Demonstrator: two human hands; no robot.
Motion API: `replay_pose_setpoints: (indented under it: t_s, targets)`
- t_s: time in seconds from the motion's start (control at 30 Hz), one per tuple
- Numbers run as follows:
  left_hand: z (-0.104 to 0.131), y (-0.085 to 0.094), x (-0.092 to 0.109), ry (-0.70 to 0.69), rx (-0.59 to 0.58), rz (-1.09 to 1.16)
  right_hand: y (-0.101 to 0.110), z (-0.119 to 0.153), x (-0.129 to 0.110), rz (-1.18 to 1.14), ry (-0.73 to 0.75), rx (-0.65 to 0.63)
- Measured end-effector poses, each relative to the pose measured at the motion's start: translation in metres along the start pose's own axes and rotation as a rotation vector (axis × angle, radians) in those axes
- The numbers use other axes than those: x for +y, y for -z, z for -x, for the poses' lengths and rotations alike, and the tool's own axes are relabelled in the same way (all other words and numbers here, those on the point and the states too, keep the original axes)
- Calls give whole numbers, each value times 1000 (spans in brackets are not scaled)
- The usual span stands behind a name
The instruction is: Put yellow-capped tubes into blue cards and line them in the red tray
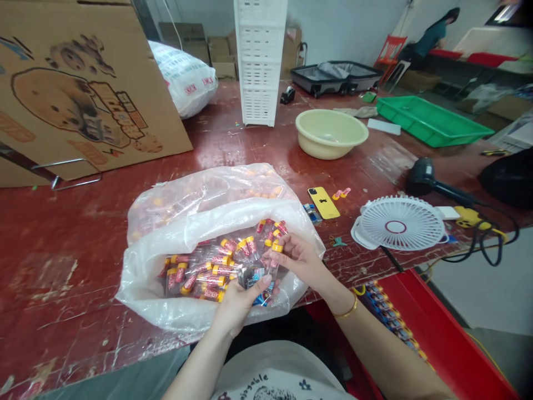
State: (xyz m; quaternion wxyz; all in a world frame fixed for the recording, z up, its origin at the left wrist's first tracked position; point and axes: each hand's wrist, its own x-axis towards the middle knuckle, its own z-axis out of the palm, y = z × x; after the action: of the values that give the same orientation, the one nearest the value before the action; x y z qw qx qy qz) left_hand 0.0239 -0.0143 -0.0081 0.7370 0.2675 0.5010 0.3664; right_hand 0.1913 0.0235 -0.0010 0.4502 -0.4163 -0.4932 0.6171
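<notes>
While the left hand (238, 303), half-curled, grips a blue packet (255, 279) at its one o'clock, the right hand (300, 262), fingers nearly closed, pinches a yellow-capped tube (275, 256) at nine o'clock.

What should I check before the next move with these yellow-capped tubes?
1. Right hand has fingers on a clear yellow-capped tube: ok.
2. Left hand holds a blue-and-black printed packet: ok.
3. White translucent plastic sack open at the mouth: ok.
4. Yellow rectangular phone clear of both hands: ok.
5. No loose pieces outside the sack: not ok; small pink-and-yellow pieces lie beside the phone.
6. Packet sealed: cannot tell, partly covered.
</notes>
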Motion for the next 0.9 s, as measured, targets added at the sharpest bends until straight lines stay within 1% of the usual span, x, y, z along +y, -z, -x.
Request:
replay_pose_setpoints:
  t_s: [0.1, 0.17, 0.2, 0.27, 0.33, 0.4, 0.5, 0.63, 0.77, 0.9]
  targets:
    - [1, -10, 4, 94, 13, 120, -2, 11, 7, -1, 2, -75]
    - [-1, -17, 6, 112, 13, 195, -7, 23, 12, 27, 34, -134]
    - [-2, -19, 7, 114, 9, 220, -10, 29, 15, 53, 42, -142]
    - [-4, -23, 8, 108, -9, 235, -17, 38, 22, 130, 45, -84]
    - [-4, -24, 8, 88, -34, 210, -23, 42, 29, 189, 53, 15]
    - [-2, -23, 8, 61, -59, 167, -25, 42, 33, 184, 74, 61]
    - [2, -20, 6, 25, -72, 124, -26, 40, 34, 171, 117, 58]
    - [3, -20, 3, -9, -84, 138, -25, 41, 30, 270, 181, 92]
    - [1, -21, 1, -8, -81, 129, -24, 43, 30, 312, 191, 97]
    - [1, -22, 1, -7, -72, 125, -22, 43, 35, 308, 192, 97]
